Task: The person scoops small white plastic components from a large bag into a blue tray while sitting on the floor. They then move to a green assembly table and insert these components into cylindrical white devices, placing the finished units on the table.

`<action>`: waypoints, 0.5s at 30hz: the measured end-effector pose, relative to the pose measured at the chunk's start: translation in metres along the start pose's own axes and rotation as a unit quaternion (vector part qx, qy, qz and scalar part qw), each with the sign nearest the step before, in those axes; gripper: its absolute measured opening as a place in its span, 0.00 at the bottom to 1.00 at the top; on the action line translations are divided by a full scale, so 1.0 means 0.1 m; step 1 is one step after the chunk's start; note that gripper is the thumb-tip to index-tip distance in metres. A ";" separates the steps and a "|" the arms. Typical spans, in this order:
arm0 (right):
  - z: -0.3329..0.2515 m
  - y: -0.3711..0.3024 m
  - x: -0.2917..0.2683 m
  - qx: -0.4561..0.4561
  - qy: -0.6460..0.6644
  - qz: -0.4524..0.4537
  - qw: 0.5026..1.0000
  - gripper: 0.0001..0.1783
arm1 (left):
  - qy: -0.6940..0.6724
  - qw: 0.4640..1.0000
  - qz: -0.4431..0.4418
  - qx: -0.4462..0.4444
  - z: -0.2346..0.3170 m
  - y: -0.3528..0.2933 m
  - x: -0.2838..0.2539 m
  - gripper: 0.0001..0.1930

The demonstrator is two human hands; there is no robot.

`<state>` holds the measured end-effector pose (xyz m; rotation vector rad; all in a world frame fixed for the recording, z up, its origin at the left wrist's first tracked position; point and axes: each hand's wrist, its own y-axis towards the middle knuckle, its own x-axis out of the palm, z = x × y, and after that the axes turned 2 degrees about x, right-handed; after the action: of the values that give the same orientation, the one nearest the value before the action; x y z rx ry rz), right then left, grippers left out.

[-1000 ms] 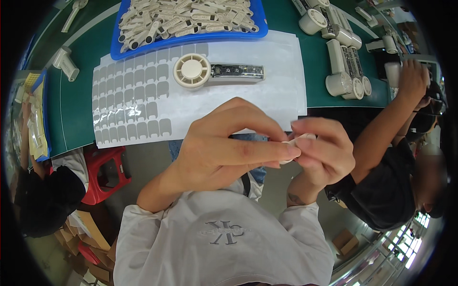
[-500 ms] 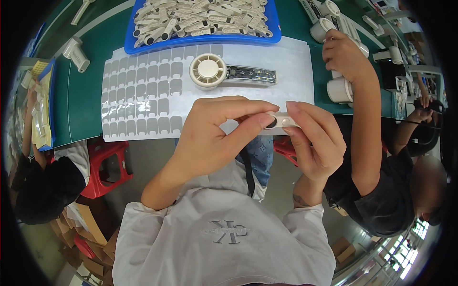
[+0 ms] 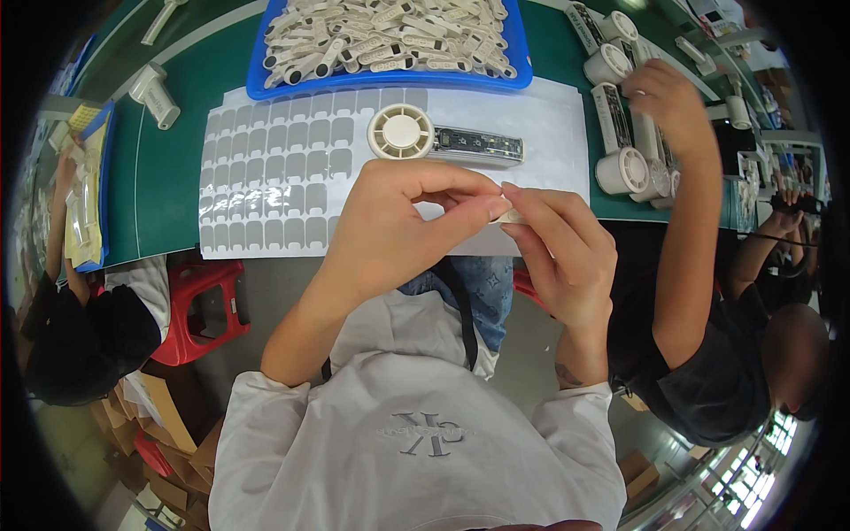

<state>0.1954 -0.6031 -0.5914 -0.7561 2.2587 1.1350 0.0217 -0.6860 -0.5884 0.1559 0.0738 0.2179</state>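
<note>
My left hand (image 3: 403,226) and my right hand (image 3: 567,252) meet above the near edge of the white sheet (image 3: 553,119). Between their fingertips is a small white plastic piece (image 3: 511,216), mostly hidden by the fingers. Both hands are closed in a pinch on it. Just beyond them a handheld fan lies on its side, with a round cream fan head (image 3: 401,132) and a see-through handle (image 3: 478,146) showing a circuit board. Rows of grey rounded stickers (image 3: 292,165) cover the left part of the sheet.
A blue tray (image 3: 390,84) heaped with white plastic pieces (image 3: 390,35) stands at the far side. Several fans (image 3: 622,171) lie at the right, under a co-worker's blurred hand (image 3: 664,97). Another fan part (image 3: 155,96) lies left on the green table (image 3: 164,195).
My hands have drawn closer together, and the white piece, whose dark oval end showed before, is now mostly covered. The co-worker's hand has lifted off the fans. The view has shifted slightly.
</note>
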 end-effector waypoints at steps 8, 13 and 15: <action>0.28 0.17 0.13 0.078 0.013 0.015 0.997 0.16 | 0.184 0.976 0.057 0.098 0.07 0.25 -0.55 0.08; 0.39 0.36 0.36 0.104 0.033 -0.040 0.993 0.14 | 0.340 0.927 -0.031 0.155 -0.26 0.43 -0.55 0.21; 0.40 0.39 0.39 0.084 0.011 -0.045 0.995 0.13 | 0.376 0.917 -0.080 0.110 -0.30 0.48 -0.53 0.26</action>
<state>0.1481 -0.5605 -0.6163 -0.7974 2.2790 0.8876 -0.0424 -0.6471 -0.6075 0.2820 0.8798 0.0941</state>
